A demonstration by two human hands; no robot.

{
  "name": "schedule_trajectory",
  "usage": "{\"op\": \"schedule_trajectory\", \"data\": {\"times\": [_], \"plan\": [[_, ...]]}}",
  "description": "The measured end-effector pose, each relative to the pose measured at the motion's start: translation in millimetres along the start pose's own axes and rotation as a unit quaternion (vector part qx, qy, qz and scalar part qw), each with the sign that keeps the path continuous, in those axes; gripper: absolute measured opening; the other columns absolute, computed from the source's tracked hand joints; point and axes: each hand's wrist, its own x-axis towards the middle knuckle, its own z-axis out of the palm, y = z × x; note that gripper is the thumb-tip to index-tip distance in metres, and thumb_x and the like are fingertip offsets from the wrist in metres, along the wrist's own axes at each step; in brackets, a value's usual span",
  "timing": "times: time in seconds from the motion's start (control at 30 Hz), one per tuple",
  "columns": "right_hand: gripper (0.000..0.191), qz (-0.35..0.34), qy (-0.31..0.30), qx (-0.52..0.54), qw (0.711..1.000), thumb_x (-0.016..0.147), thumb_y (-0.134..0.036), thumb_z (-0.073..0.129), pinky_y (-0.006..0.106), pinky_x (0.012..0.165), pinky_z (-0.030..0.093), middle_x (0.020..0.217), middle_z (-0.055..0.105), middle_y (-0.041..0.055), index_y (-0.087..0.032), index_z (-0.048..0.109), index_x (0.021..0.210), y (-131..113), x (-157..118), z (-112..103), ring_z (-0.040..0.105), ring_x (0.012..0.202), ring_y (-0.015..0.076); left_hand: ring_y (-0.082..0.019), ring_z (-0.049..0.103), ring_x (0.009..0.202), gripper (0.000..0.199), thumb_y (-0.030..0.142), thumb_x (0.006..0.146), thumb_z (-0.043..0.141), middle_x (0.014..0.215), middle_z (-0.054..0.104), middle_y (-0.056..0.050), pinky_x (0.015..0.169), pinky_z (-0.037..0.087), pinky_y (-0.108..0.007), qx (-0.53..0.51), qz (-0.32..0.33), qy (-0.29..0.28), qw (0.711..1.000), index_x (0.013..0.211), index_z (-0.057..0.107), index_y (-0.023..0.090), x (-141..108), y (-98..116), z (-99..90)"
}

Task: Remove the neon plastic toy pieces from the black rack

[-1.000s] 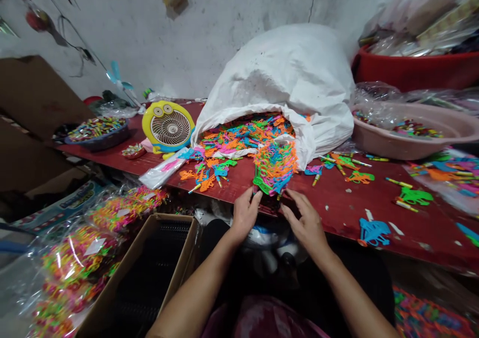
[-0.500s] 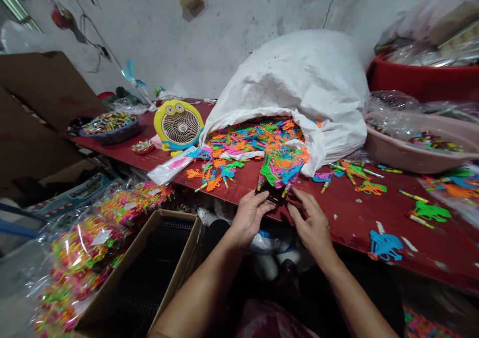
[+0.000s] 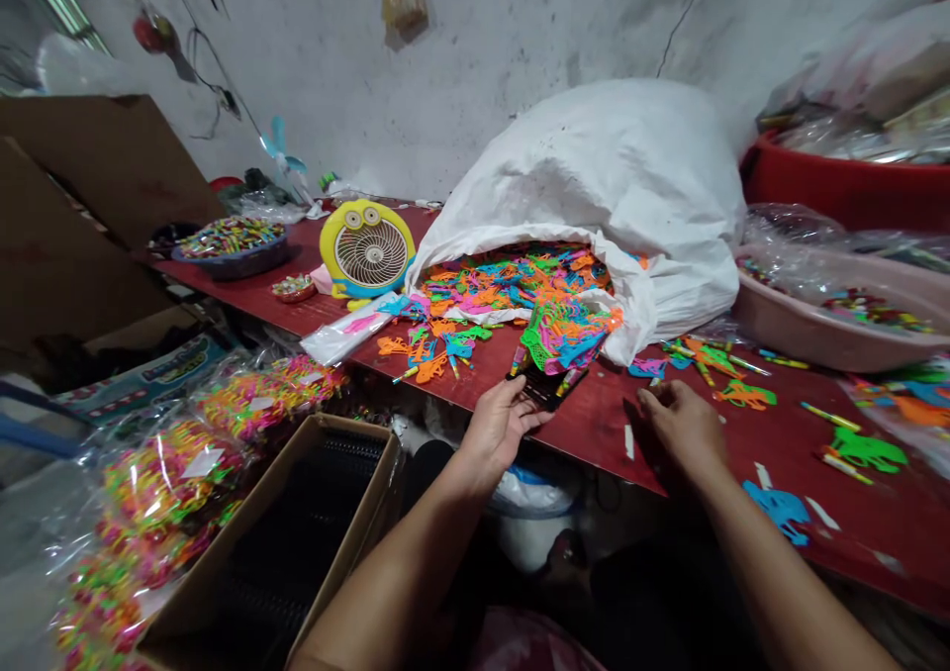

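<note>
My left hand [image 3: 499, 422] grips the near left edge of a black slotted plastic piece [image 3: 547, 388] at the table's front edge. Small printed tubes [image 3: 570, 382] sit at its sides. Right behind it is a heap of flat green, orange, pink and blue plastic pieces [image 3: 568, 335], partly covering it. My right hand [image 3: 684, 428] hovers over the table to the right, its fingers curled in and thumb close to them; what they hold, if anything, is hidden. Just beyond it lie loose coloured pieces [image 3: 647, 366] and tubes [image 3: 704, 372].
A large white sack [image 3: 594, 156] spills coloured pieces onto the red table [image 3: 467, 394]. A yellow fan [image 3: 369, 252] and a bowl of tubes [image 3: 230, 263] stand left, a pink basin [image 3: 816, 330] right. Below left are a cardboard box [image 3: 378, 473] of black parts and filled clear bags [image 3: 178, 473].
My right hand has left the black plastic piece and moved right across the table, its fingers curling. My left hand keeps its grip. The view has shifted slightly.
</note>
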Motion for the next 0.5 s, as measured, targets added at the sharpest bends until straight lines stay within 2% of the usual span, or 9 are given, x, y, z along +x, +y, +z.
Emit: {"op": "schedule_trajectory", "data": {"times": [0.1,0.23,0.43,0.5], "plan": [[0.037,0.014,-0.029,-0.089,0.996,0.078,-0.055,0.054,0.031,0.056,0.038,0.075,0.067,0.0104,-0.02,0.065,0.084,-4.4,11.2,6.1,0.062,0.069,0.0252,-0.019,0.064,0.078,0.03,0.033,0.075,0.074,0.092,0.068,-0.01,0.071,0.058,-0.039,0.01,0.003,0.007,1.0,0.094,0.064,0.012,-2.6,-1.9,-0.1],[0.03,0.032,-0.059,-0.125,0.99,0.078,-0.046,0.056,0.035,0.06,0.041,0.083,0.069,0.0127,-0.021,0.067,0.091,-11.8,16.8,13.1,0.065,0.077,0.0299,-0.019,0.064,0.084,0.037,0.021,0.066,0.08,0.099,0.068,-0.008,0.078,0.058,-0.041,0.015,0.004,-0.019,1.0,0.099,0.064,0.015,-7.5,-9.2,-5.4],[0.042,0.083,-0.045,-0.147,0.985,0.079,-0.049,0.058,0.041,0.064,0.043,0.093,0.068,0.023,-0.016,0.063,0.104,-5.8,31.5,14.8,0.065,0.084,0.0363,-0.019,0.064,0.084,0.036,0.013,0.059,0.081,0.094,0.067,-0.006,0.084,0.056,-0.042,-0.001,0.013,-0.015,1.0,0.091,0.064,0.013,-7.9,-16.4,-11.7],[0.039,0.066,-0.024,-0.132,0.989,0.078,-0.047,0.061,0.042,0.064,0.042,0.088,0.067,0.0243,-0.014,0.064,0.099,1.9,38.5,15.5,0.065,0.082,0.0362,-0.019,0.064,0.085,0.038,0.012,0.058,0.082,0.094,0.068,-0.006,0.087,0.055,-0.044,-0.009,0.011,-0.014,1.0,0.092,0.064,0.012,-7.8,-16.4,-11.8]]}}
